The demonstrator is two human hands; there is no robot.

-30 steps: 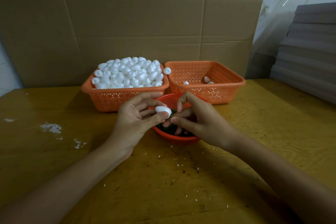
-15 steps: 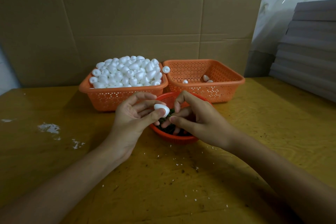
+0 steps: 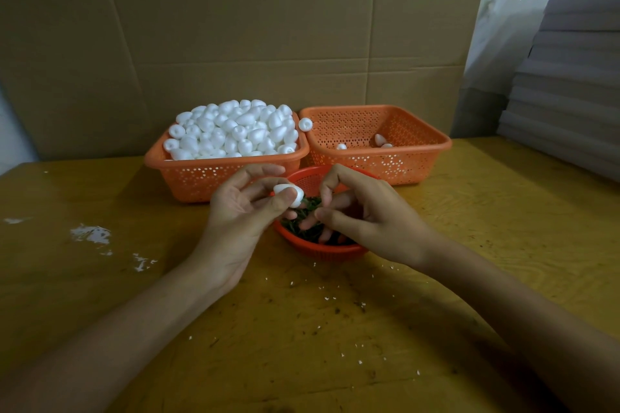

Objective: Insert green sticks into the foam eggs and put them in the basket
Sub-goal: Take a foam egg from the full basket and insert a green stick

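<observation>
I see the foam egg (image 3: 289,194), small, white and smooth, pinched by the left hand (image 3: 241,218) above the left rim of the red bowl (image 3: 322,249). The right hand (image 3: 365,221) curls over green sticks (image 3: 310,204) inside the bowl; its grip I cannot tell. Since the earlier frame, the egg has drawn slightly away from it.

One view, head-worn, wide-angle. It looks forward and down across the desk (image 3: 486,261) from the wearer's side. Both forearms enter from the bottom corners and converge. Left hand (image 3: 240,214) and right hand (image 3: 369,221) meet just above frame centre, near the lens and large in frame. The foam egg (image 3: 289,194), pinched in the left hand, sits roughly on the centre line. Beyond the hands stand two orange baskets (image 3: 416,161), then a cardboard wall (image 3: 251,43) filling the upper half. Grey stacked sheets (image 3: 570,94) lie well right of the right hand, at the frame edge.
</observation>
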